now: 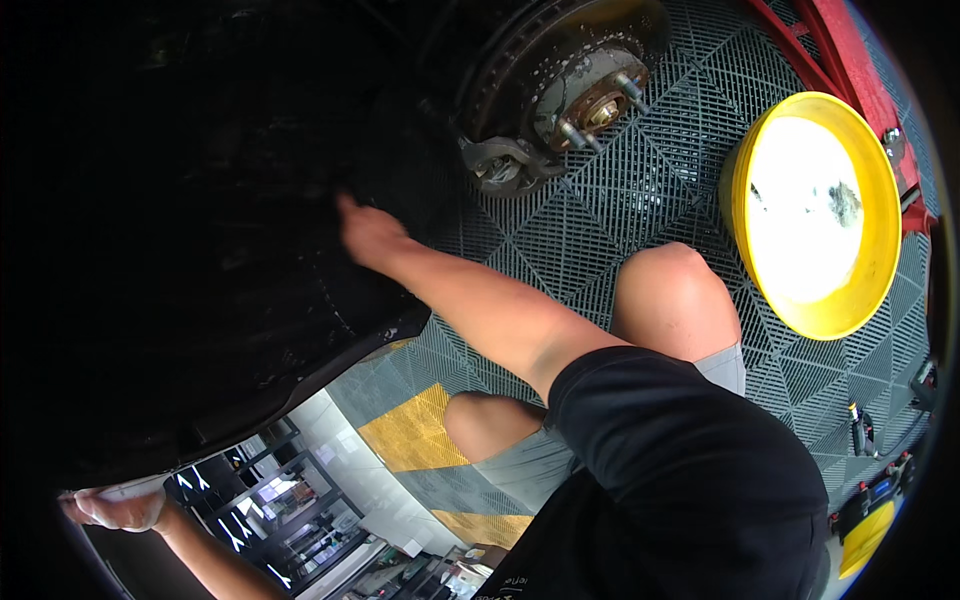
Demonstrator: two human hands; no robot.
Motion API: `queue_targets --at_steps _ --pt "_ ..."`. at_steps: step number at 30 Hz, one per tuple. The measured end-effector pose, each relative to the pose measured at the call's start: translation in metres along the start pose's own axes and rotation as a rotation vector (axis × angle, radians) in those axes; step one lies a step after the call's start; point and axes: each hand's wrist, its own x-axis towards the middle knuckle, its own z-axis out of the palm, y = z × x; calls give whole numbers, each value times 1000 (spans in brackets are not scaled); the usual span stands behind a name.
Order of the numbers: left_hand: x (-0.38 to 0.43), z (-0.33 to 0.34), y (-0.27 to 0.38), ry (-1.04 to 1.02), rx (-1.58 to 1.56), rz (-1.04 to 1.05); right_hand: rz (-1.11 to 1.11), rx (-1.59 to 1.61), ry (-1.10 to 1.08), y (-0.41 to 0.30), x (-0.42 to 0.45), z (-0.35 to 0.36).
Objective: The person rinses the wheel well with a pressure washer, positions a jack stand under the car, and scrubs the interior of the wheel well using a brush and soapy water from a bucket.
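Note:
My right hand (371, 234) reaches into the dark wheel well (247, 217) of a vehicle, near its black inner surface. One finger points away from the rest. The other fingers are partly lost in shadow, and anything in them is too dark to see. At lower left, my left hand (124, 504) rests against the outer edge of the bodywork; how its fingers lie is unclear. Beyond my right hand, a bare brake disc (510, 82) shows its rusty wheel hub (604, 112) and several protruding wheel studs (574, 133). A grey metal part (504, 163) sits at the disc's edge.
A yellow bucket (877, 289) with glaring white contents stands at right, beside a red metal frame (862, 67). Slatted grey floor tiles (555, 255) lie underneath. A small tool (862, 431) and a yellow-and-black object (870, 536) lie at lower right. Shelving (300, 487) stands in the background.

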Motion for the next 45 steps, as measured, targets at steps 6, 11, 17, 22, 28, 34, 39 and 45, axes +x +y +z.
queue_targets --at_steps 6,11,17,22,28,34,39,45 --pt "-3 -6 3 -23 -27 -67 -206 -106 -170 -72 -39 -34" --pt "17 0 15 43 36 -33 157 107 -125 27 -38 0" --pt "-7 -1 4 -2 85 26 -188 -80 -204 -43 -55 -10" --pt "-6 0 -4 49 190 50 110 -54 -211 18 -69 -19" --pt "-7 8 -1 56 214 14 -272 -154 -185 -23 -57 -3" --pt "1 0 4 37 334 84 -444 -351 -56 11 -46 -7" --pt "12 9 18 7 359 36 -589 -369 -25 28 -25 -16" --pt "-34 -1 -3 10 99 -132 -633 -505 -46 -16 -3 -6"
